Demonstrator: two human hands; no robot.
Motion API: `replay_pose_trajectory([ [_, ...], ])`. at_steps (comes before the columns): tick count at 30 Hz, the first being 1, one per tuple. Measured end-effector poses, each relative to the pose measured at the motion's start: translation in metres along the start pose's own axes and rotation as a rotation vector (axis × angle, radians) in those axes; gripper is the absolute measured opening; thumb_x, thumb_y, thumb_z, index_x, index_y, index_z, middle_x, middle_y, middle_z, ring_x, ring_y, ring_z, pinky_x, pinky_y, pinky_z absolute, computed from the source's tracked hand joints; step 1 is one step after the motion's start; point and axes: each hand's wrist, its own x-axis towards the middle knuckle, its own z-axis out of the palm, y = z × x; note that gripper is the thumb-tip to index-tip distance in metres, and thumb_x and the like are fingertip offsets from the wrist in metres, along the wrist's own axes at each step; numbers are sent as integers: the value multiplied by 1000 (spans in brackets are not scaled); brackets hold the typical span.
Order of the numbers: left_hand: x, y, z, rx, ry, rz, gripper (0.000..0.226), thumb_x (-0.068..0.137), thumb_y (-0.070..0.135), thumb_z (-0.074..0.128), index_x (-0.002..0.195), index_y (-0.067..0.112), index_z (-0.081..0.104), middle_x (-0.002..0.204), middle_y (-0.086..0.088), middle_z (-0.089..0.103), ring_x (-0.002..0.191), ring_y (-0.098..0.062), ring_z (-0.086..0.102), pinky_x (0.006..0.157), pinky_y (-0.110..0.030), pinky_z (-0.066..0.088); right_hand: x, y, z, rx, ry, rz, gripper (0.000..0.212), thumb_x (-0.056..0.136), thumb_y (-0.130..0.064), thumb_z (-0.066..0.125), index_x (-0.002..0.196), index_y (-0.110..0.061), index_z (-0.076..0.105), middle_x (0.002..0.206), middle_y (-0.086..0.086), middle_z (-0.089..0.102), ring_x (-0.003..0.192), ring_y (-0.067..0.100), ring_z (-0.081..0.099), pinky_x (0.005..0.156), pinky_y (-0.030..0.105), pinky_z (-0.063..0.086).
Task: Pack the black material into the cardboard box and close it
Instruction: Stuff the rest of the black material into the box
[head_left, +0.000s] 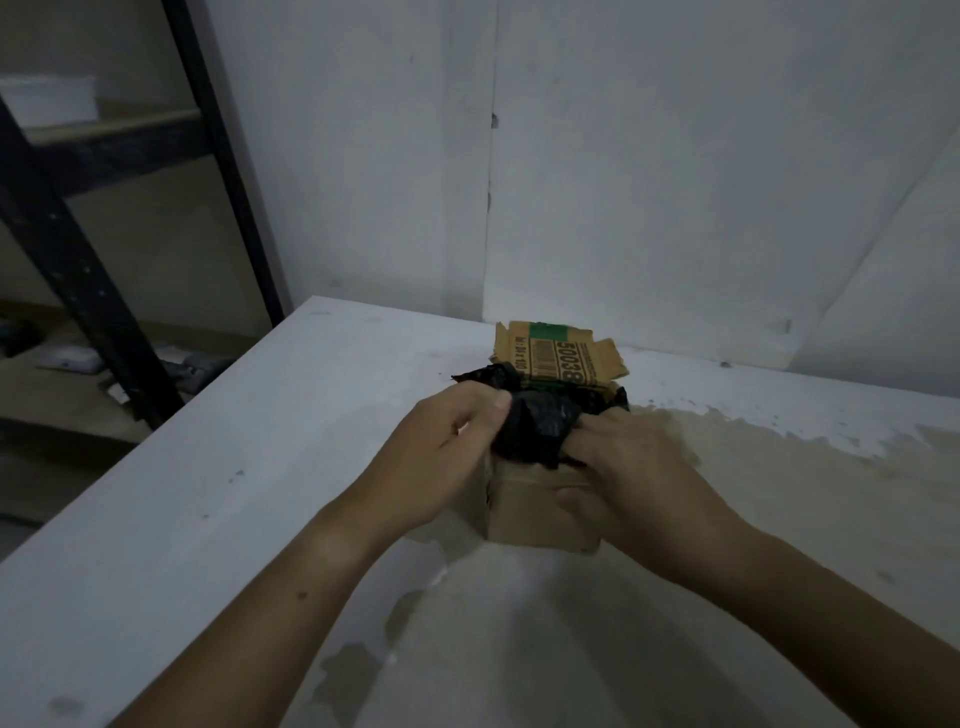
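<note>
Two bare forearms reach in from the lower edge and meet over a small cardboard box (530, 512). The left hand (457, 441) has its fingers curled, with the thumb pinching the near left side of the black material (540, 423). The right hand (636, 467) grasps the same material from the right: its fingers (597, 423) are dug into the crumpled folds, and the thumb lies against the front wall of the box.

The black material sits bunched in the open top of the box, bulging above the rim and spilling a little over the front and left edges. Behind it a torn cardboard flap (563, 358) stands up, printed with a barcode, large digits and a green stripe.

The box stands upright on a pale tabletop (208, 519), towards its far side. Patches of the tabletop's white coating are worn away to a beige surface around and to the right of the box. A white wall (675, 156) rises just behind the tabletop. At far left stands a dark metal shelving rack (83, 270), with blurred items on its shelves.
</note>
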Motion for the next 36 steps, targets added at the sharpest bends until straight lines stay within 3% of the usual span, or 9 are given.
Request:
replay_pose_trajectory([
  [6,12,4,-1,78,-24,-67,9,80,12,74,83,21,72,103,10,62,90,2,59,73,-10,44,-9,-1,-6,264,114,66,59,79,-34,78,129,-39,47,118,-22,54,103,-9,48,84,5,39],
  [12,34,7,-1,168,22,-330,36,74,23,79,92,19,47,89,1,63,75,-12,55,61,-28,42,13,-14,-8,255,127,83,18,97,-31,55,108,-29,68,100,-15,66,88,0,56,73,20,47],
  [16,32,9,-2,167,21,-363,45,75,38,79,98,14,48,97,-2,62,75,-11,56,59,-26,40,30,-15,-5,241,19,155,14,95,-34,55,90,-29,67,84,-13,60,76,4,55,67,33,51],
  [19,23,6,-2,-3,-9,-405,40,86,40,73,111,18,51,108,6,62,94,-13,65,78,-31,52,36,-18,-2,148,-27,174,17,95,-37,53,85,-28,64,83,-10,57,74,7,53,61,31,47],
  [24,14,4,-10,-334,184,-350,32,91,14,70,117,21,52,119,8,58,96,-8,66,80,-29,59,46,-33,-1,38,-36,108,26,98,-39,46,77,-26,53,85,-5,53,77,16,52,64,34,36],
  [27,9,-3,-11,-321,170,-280,44,83,2,75,113,26,53,123,10,57,104,-10,67,88,-36,59,35,-28,-8,161,-7,69,13,90,-41,57,92,-30,64,90,-13,61,81,5,55,68,28,46],
  [29,8,-4,-7,-366,158,-282,44,83,2,76,112,27,54,123,12,58,104,-9,69,89,-37,59,19,-21,-9,198,-6,78,29,84,-36,68,111,-36,61,103,-19,64,91,-1,56,75,18,48],
  [32,10,-7,-2,-380,150,-312,42,86,9,75,118,24,54,117,16,60,97,-7,71,86,-30,58,4,-14,-1,119,-4,25,48,80,-35,76,125,-33,60,117,-14,61,102,7,55,84,25,48],
  [36,11,-9,1,-492,131,-455,38,90,19,72,124,20,55,125,7,58,99,-15,68,68,-25,57,7,-14,14,-96,-60,-6,64,67,-35,83,126,-30,60,116,-3,51,97,20,50,72,35,46],
])
